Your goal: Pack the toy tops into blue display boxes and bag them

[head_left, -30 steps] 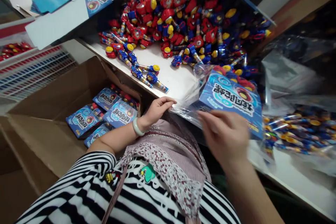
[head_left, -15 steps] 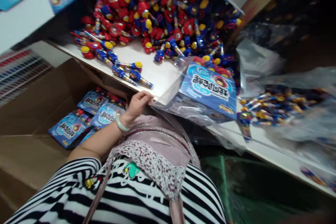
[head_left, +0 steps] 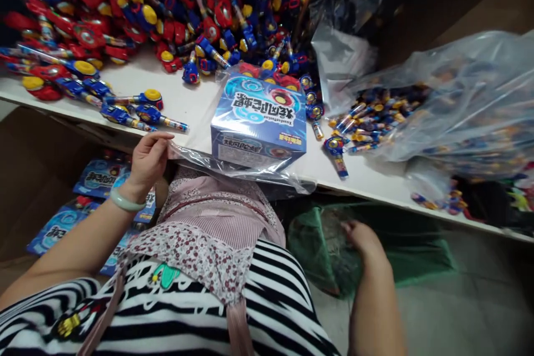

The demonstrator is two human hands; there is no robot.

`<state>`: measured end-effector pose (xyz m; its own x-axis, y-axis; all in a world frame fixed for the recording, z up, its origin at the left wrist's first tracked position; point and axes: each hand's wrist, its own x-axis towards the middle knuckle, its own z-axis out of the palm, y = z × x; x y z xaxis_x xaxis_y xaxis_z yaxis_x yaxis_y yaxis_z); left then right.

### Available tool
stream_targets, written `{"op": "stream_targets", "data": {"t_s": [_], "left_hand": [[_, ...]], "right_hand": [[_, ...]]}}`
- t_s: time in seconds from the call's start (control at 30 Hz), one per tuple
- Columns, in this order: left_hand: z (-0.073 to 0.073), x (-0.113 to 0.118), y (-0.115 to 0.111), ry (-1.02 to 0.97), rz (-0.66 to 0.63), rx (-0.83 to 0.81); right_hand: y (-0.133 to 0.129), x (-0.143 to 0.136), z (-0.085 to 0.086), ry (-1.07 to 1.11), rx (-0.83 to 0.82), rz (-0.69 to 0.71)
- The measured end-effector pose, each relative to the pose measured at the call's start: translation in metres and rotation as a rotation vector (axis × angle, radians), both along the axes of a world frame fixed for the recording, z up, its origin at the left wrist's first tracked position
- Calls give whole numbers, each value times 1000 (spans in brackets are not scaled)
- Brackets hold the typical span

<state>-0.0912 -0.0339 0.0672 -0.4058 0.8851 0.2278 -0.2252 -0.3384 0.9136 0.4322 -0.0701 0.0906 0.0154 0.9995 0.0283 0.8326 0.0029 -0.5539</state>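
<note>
My left hand (head_left: 149, 160) is at the table's front edge, with thumb and fingers pinched on a corner of a clear plastic bag (head_left: 196, 160). The bag lies around a blue printed display box (head_left: 258, 117), whose open rear shows red and blue toys. Off to the right, my right hand (head_left: 364, 238) hangs below the table edge, above a green sack (head_left: 308, 239). It is smeared by motion, and whether its fingers hold anything cannot be made out. Several blue watch-shaped toys with clear tubes (head_left: 152, 117) lie left of the box, close to my left hand.
A heap of red and blue toys (head_left: 125, 16) covers the back of the white table (head_left: 137, 75). On the right, a large clear bag (head_left: 467, 94) spills blue and yellow toys (head_left: 371, 119). Below left, a carton (head_left: 16, 200) holds several packed blue boxes (head_left: 62, 228).
The view has swung to the right. My right hand has come into view low on the right. My left hand still pinches the plastic bag at the table edge.
</note>
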Motion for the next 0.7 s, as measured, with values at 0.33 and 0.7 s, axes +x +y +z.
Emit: {"op": "stream_targets", "data": {"t_s": [0.33, 0.7], "left_hand": [[16, -54, -55, 393, -339, -83], [1, 1, -24, -529, -855, -638]], "right_hand": [[-30, -86, 31, 182, 315, 569], [18, -117, 6, 1245, -915, 27]]}}
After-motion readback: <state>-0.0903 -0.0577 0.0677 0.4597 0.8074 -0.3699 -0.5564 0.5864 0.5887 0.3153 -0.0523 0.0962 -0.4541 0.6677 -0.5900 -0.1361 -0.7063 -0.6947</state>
